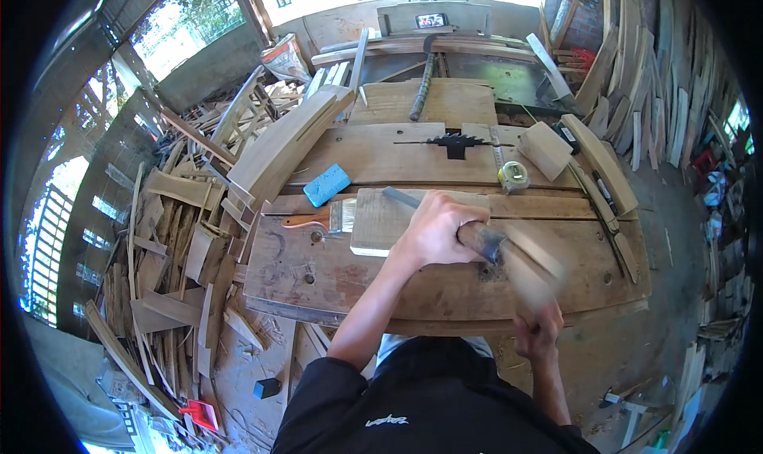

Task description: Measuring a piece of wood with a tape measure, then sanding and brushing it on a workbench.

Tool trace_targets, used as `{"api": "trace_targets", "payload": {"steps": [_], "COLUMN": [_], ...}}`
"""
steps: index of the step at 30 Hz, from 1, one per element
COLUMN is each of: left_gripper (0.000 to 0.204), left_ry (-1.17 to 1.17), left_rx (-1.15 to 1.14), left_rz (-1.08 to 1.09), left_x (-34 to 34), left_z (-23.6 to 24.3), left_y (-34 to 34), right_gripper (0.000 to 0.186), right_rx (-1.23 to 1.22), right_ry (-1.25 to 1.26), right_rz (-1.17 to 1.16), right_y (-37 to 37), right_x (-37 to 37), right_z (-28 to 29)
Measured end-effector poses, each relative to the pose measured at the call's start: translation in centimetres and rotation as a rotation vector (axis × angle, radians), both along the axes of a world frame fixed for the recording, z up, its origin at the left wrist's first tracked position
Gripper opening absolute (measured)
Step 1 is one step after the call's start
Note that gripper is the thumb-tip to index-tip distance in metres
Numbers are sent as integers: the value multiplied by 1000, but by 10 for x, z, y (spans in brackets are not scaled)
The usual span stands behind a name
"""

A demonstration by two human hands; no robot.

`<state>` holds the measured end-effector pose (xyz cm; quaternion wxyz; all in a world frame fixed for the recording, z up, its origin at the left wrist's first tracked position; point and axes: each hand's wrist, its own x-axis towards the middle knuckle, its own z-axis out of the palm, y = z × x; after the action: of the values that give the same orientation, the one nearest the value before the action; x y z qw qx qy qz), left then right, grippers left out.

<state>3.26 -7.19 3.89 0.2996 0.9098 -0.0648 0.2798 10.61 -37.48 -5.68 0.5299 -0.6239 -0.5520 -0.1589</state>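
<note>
My left hand [445,230] is wrapped round a chisel [475,236], whose flat steel blade points far left over a pale wood block [378,223] on the bench. Its handle butt, ringed with a dark band, sticks out to the right of my fist. My right hand [540,331] grips a wooden mallet [534,269], smeared by motion, close to that butt; whether they touch I cannot tell. Left of the block lies a paintbrush [318,218] with a wooden handle, its bristles beside the block. A blue sponge-like block [327,185] rests behind it.
The wooden workbench [373,283] has a toothed saw blade [457,141] standing out of a slot. Nearby are a tape measure [513,176], a wood offcut [547,150] and a long curved tool [424,84]. Scrap wood [171,239] heaps at left; boards [668,88] lean at right.
</note>
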Motion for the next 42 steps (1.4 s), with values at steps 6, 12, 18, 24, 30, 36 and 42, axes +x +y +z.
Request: {"api": "trace_targets", "payload": {"steps": [6,12,18,24,30,36,42], "left_gripper": [32,25,31,29,31,37,33], "left_ry": [16,-129,-88,-82,-115,-156,-86], "left_rx": [39,133,90,60,9,-61,-77], "left_rz": [36,74,143,115,167,4,39], "left_x": [-2,3,-6,-4,-6,-23,-28], "left_z": [0,-6,-12,-2,1,37,24], "left_y": [7,19,30,31,44,-2,4], "right_gripper": [67,64,82,69,70,86,75], "right_rx": [151,3,-297,-21,-202,30,135], "right_ry": [-110,-50,46,96,49,-127,-17], "right_rz": [33,55,136,61,104,-29,72], "right_y": [18,23,29,36,38,26,26], "right_x": [-7,-13,-5,-17,-1,2,-4], "right_z": [21,33,47,33,38,13,14]}}
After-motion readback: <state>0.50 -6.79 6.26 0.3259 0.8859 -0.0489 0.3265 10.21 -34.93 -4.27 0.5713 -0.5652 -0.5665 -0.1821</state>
